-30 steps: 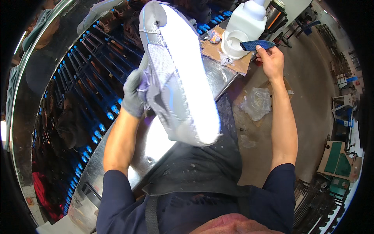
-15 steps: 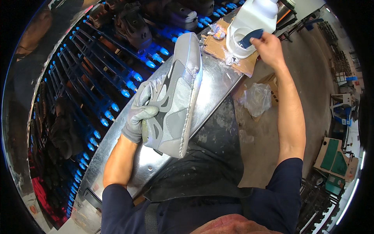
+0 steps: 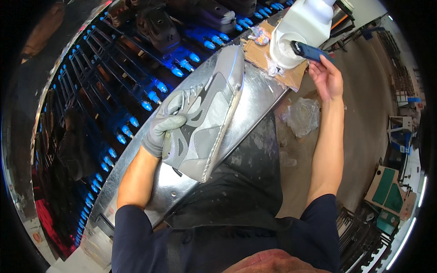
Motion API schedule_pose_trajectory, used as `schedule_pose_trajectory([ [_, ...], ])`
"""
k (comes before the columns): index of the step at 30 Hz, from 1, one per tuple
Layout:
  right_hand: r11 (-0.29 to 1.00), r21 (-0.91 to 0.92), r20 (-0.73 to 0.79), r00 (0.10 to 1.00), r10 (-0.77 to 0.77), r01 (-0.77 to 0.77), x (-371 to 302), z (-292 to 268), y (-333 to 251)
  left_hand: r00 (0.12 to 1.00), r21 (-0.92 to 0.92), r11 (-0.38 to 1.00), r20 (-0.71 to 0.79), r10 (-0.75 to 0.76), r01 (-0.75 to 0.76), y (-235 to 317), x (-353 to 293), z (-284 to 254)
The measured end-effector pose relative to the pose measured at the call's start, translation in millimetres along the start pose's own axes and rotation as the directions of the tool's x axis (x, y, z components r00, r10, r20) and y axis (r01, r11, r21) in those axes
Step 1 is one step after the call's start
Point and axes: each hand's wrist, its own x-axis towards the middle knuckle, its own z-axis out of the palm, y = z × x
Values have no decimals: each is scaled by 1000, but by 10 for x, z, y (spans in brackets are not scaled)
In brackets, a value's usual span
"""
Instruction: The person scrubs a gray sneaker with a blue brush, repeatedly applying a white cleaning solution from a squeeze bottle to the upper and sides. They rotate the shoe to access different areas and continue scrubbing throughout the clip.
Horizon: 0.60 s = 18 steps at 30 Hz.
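My left hand (image 3: 167,123), in a grey work glove, grips a grey sneaker (image 3: 213,113) by its collar and laces. The sneaker's toe points away from me, and its bottom edge, with pale stitching along it, faces right. My bare right hand (image 3: 328,76) pinches the end of a flat, dark blue brush (image 3: 314,53). The brush's dark end is at the mouth of a white plastic dispenser (image 3: 302,32), which has whitish stuff in its cup. Whether that end touches the cup's rim, I cannot tell.
The dispenser stands on brown cardboard (image 3: 293,78) on a metal bench (image 3: 248,109). A rack with blue-tipped rods (image 3: 153,97) runs along the left, with dark shoes (image 3: 157,34) on it. A clear plastic bag (image 3: 304,117) lies below the bench, right of my apron.
My right hand has moved a little right and nearer, turning so the brush's dark end shows at the cup. The sneaker has shifted slightly and tilted, still in my left hand.
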Motion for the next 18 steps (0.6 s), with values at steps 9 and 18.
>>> schedule_pose_trajectory([
  [9,998,59,221,975,2,-16,-821,554,293,999,139,990,38,-4,-1,-19,-23,-246],
  [18,966,-78,260,941,-219,246,-1210,895,417,995,26,996,66,-81,80,-2,-5,-258],
])
